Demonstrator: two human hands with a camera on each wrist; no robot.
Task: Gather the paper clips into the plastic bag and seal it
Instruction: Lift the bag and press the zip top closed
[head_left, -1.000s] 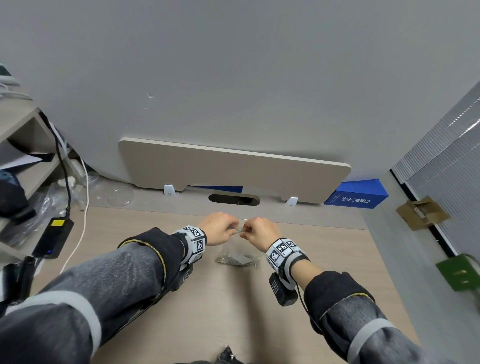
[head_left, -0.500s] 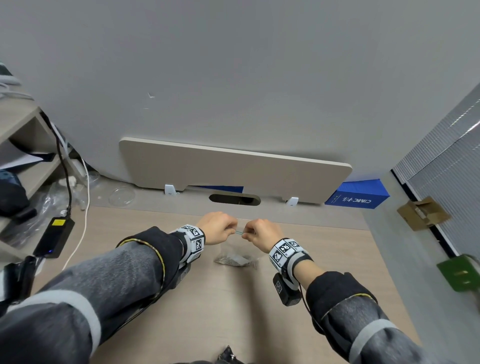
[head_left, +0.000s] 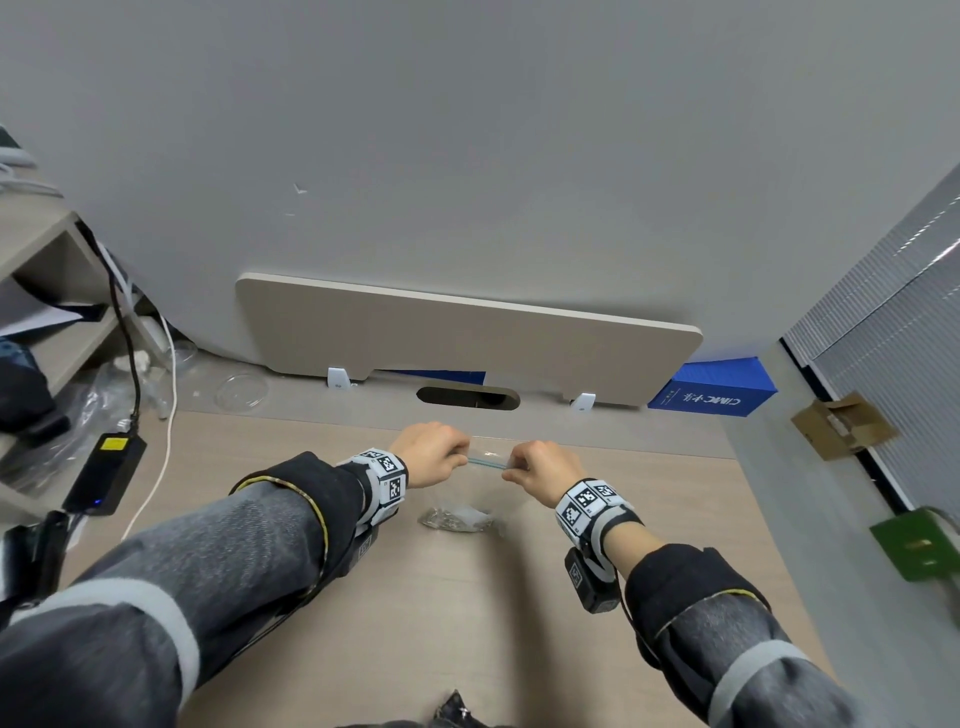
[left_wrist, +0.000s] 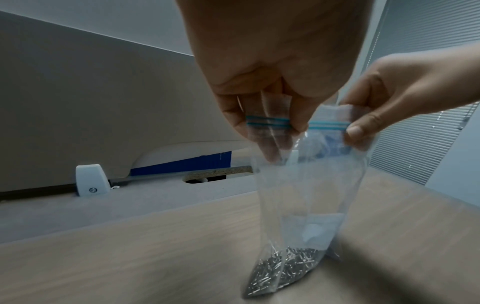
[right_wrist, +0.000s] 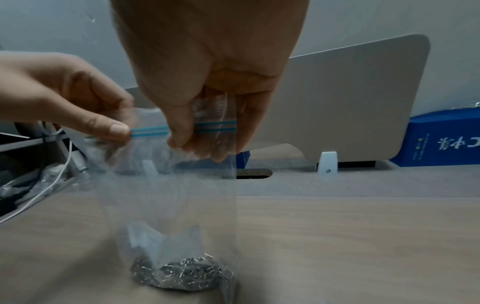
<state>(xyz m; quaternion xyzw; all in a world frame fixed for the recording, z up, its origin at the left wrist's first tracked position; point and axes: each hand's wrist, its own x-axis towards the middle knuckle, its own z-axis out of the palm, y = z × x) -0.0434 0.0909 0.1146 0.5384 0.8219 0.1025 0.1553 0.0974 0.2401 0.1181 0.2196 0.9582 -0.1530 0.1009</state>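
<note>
A clear plastic bag hangs upright over the desk, its bottom resting on the wood. A heap of silver paper clips lies in its bottom. My left hand pinches the left end of the blue zip strip. My right hand pinches the strip's right end. The strip is stretched taut between them.
A beige board leans on the wall behind a cable slot. A blue box stands at the back right. A black power adapter, cables and a clear dish lie at the left.
My hands have moved apart along the top of the bag, so more of the blue zip strip shows between them. The bag stays in place.
</note>
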